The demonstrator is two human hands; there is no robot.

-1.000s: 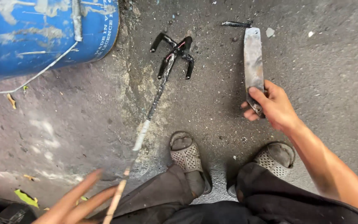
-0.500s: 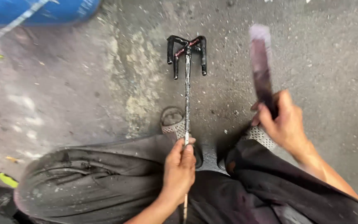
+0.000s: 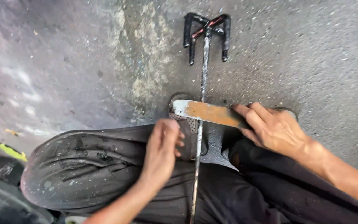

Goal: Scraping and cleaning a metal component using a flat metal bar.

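You are working on the long metal rod (image 3: 201, 124), which is lying along the concrete floor (image 3: 83, 70) between your feet, running from under your lap out to the black pronged head (image 3: 207, 35) well ahead of both hands. Your left hand (image 3: 162, 151) is closing its grip round the rod just behind your left sandal (image 3: 187, 124), fingers curled tight on the shaft. Your right hand (image 3: 276, 128) is holding the flat, rust-coloured blade (image 3: 210, 113) by its near end, grip fully closed on it, and laying it crosswise over the rod just ahead of the left grip. To do this well, I judge you should be pinning the rod firmly so it cannot roll, keeping the blade's edge flat on the shaft, and keeping your left fingers clear behind the blade.
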